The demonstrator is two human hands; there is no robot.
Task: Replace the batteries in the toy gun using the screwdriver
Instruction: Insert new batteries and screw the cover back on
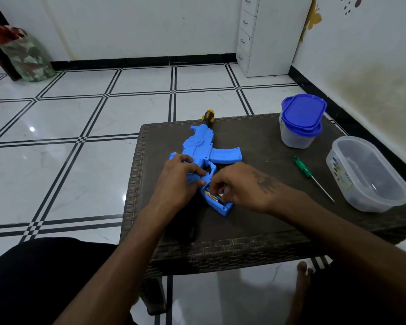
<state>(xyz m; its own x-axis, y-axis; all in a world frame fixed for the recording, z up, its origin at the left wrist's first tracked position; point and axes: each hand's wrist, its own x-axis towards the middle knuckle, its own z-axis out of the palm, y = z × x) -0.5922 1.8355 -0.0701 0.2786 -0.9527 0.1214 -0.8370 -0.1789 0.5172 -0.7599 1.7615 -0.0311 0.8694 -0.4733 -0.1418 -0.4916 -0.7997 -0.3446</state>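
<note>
We work at a dark woven-pattern table [256, 221] standing on a white tiled floor [80, 141] with black grid lines. A white drawer unit [265, 34] stands against the far wall, beyond the table's far right corner.

On the table, near its right edge, we find an open clear oval container [370, 177]. Near the far right corner stands a smaller clear tub [298, 137] with blue lids [302, 112] stacked loosely on top.

The blue toy gun [204, 148] lies flat in the left half of the table, its black-and-yellow muzzle tip [208, 116] overhanging the far edge and its grip toward the near edge. The grip's battery compartment [217, 198] is open, and a gold-coloured battery [212, 196] is visible inside.

Our left hand [178, 179] rests on the gun body beside the trigger guard, fingers curled over the plastic and holding it down. Our right hand [242, 184] is at the open compartment, fingertips bunched narrowly at the battery; we cannot tell whether they grip it or only touch it.

The green-handled screwdriver [312, 177] lies untouched between the gun and the oval container, shaft pointing toward the near right corner.
</note>
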